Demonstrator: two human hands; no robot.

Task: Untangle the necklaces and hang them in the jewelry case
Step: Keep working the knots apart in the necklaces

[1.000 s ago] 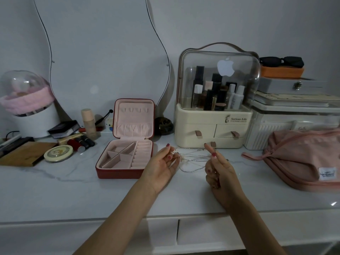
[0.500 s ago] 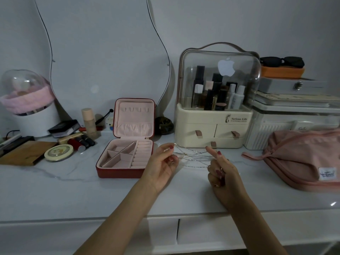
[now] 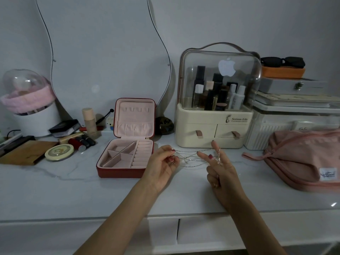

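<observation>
- Over on the left, jewelry case [image 3: 127, 153] lying open on the marble counter [image 3: 55, 190], lid upright, row of small hooks along the top of the lid bare, compartments showing nothing inside.
- Just right of the case, left hand [image 3: 161, 166] curled in tight, fingertips pinching one end of the necklaces [image 3: 191, 157].
- Between the hands, thin silvery chains stretched out above the counter, several strands crossing at a snarl nearer the left hand.
- Looks featherweight and limp, slippery too; likely to kink or snap under a hard tug, so best teased apart strand by strand at the crossing, not hauled from the ends.
- Right hand [image 3: 219, 173] holding the other end: two fingers spread up in a V, chain looped round them, a short length dangling down by the upper finger, remaining fingers folded.
- Probably safest to lift each freed chain near its clasp for hooking; clasps too small to pick out here.
</observation>
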